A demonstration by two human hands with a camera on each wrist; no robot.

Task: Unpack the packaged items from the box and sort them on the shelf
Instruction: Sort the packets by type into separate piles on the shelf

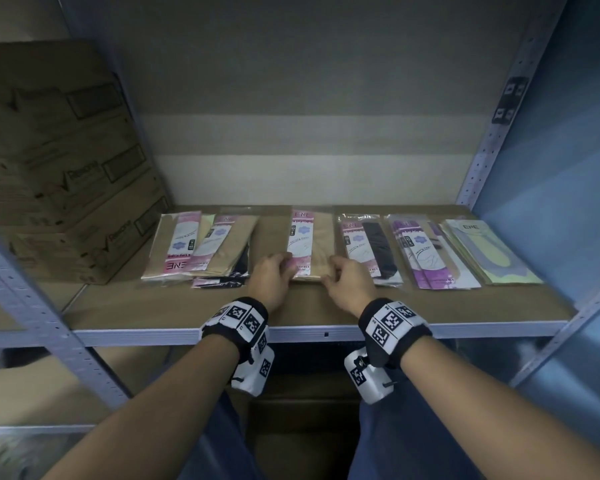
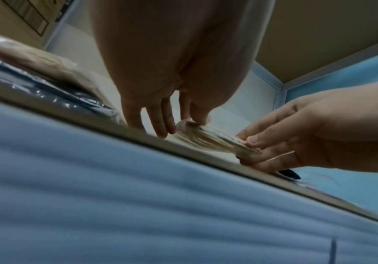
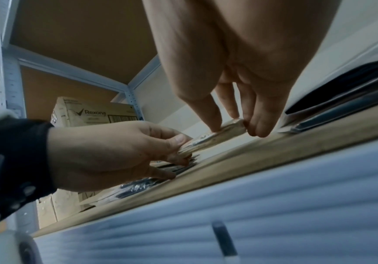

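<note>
A beige packet stack (image 1: 309, 244) with a pink and white label lies in the middle of the wooden shelf (image 1: 153, 306). My left hand (image 1: 274, 277) pinches its near left corner, thumb on top. My right hand (image 1: 343, 282) pinches the near right corner. In the left wrist view the packet stack (image 2: 206, 139) is several thin packets thick, its near edge raised a little between my left hand (image 2: 179, 123) and my right hand (image 2: 262, 151). The right wrist view shows the same stack (image 3: 217, 135) held by my right hand (image 3: 235, 125) and my left hand (image 3: 179, 148).
Other packets lie in rows: a beige and black pile (image 1: 205, 247) at left, black ones (image 1: 371, 251), purple ones (image 1: 426, 254) and yellow-green ones (image 1: 485, 251) at right. Stacked cardboard boxes (image 1: 59, 168) fill the shelf's left end. Metal uprights (image 1: 492, 133) frame the bay.
</note>
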